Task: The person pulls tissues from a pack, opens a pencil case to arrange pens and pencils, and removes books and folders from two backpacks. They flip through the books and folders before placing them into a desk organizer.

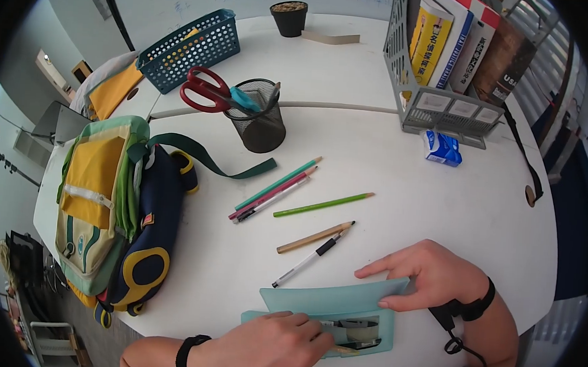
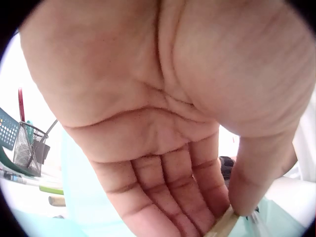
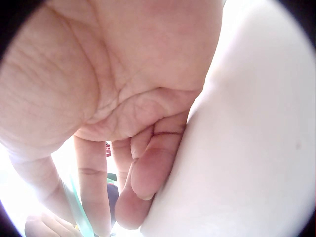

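Note:
A teal pencil case (image 1: 384,337) lies at the table's near edge with its lid (image 1: 334,295) raised. My left hand (image 1: 267,347) is over the case's left part and covers some of it. Between its thumb and fingertips it pinches a tan pencil (image 2: 224,224), seen in the left wrist view. Other items, partly hidden, show inside the case, a clear-and-grey one (image 1: 359,332) among them. At the lid's right end, my right hand (image 1: 436,276) holds the lid's edge (image 3: 79,207) between thumb and index finger, the other fingers bent beside it.
Beyond the case lie a black-gripped pen (image 1: 309,262), a wooden pencil (image 1: 314,237), a green pencil (image 1: 323,204) and several others. A backpack (image 1: 108,199) stands left. Farther back are a mesh cup (image 1: 260,131) with scissors, a basket (image 1: 187,52), a book rack (image 1: 440,112) and a blue-white packet (image 1: 442,149).

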`<control>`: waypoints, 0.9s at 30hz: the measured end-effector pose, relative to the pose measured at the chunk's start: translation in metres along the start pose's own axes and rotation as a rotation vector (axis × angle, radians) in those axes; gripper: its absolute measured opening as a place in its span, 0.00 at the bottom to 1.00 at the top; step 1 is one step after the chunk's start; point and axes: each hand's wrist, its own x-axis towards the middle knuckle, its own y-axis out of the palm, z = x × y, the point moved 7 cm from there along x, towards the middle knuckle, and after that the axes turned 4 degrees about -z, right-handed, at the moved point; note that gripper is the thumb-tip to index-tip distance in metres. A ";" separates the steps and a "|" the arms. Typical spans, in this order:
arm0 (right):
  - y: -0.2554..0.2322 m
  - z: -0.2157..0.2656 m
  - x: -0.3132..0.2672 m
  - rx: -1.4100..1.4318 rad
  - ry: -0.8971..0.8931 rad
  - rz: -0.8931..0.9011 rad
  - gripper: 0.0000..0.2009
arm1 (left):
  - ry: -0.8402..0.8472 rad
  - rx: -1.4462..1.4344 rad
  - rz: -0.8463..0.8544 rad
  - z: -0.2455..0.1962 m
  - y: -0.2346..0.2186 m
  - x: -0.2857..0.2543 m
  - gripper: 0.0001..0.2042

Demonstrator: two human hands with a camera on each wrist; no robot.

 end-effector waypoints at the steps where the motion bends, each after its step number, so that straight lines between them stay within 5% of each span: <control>1: -0.001 0.000 0.000 -0.033 0.002 0.011 0.17 | 0.016 0.009 0.023 -0.001 0.002 0.001 0.03; 6: -0.001 -0.001 -0.002 0.010 0.116 0.031 0.09 | 0.029 0.065 -0.009 -0.001 -0.003 0.008 0.06; 8: -0.001 0.000 -0.001 -0.029 0.035 0.028 0.15 | -0.021 0.080 -0.041 0.001 -0.005 0.009 0.07; 15: -0.001 -0.002 -0.001 -0.015 0.066 0.041 0.12 | -0.079 0.016 -0.014 0.005 -0.004 0.011 0.06; 17: -0.001 -0.003 -0.001 -0.036 0.071 0.045 0.13 | -0.043 -0.036 0.110 0.006 0.004 0.010 0.08; 21: 0.000 -0.001 -0.001 0.002 0.057 0.013 0.14 | -0.056 -0.081 0.046 0.005 0.002 0.011 0.09; 23: 0.000 -0.003 -0.002 0.005 0.107 0.012 0.17 | -0.180 -0.019 0.073 0.006 -0.001 0.012 0.11; 27: 0.000 -0.003 -0.002 -0.001 0.060 0.016 0.20 | -0.134 0.082 0.094 0.013 0.009 0.004 0.11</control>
